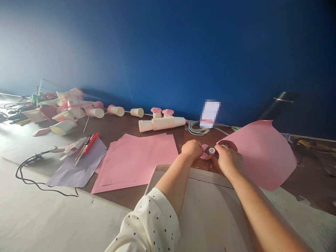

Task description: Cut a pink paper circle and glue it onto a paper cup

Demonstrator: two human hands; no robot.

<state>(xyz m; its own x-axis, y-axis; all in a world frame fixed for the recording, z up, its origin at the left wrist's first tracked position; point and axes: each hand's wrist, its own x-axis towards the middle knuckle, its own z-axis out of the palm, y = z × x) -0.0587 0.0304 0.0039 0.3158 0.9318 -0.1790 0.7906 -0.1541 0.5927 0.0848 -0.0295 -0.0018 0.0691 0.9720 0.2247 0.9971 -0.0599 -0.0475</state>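
Observation:
My left hand (193, 149) is closed in a fist, its fingertips against a small rounded pink paper piece (205, 156). Just right of that piece is a small white round object (211, 151) with dark marks on its face; its kind is unclear. My right hand (227, 159) is beside it with fingers bent inward, and what they grip is hidden. Under and behind the right hand lies a large pink paper sheet (270, 154). A dark rounded opening shows in its left edge, where brown tabletop appears. Both hands are low over the brown table (181, 138).
Stacked pink sheets (139, 157) lie to the left. Beyond are a purple sheet (76, 168), a red utility knife (86, 147) and a white glue gun (69, 147) with a black cord. Nested paper cups (168, 123), pink-topped cups (168, 112) and a coiled cable (196, 128) line the blue wall.

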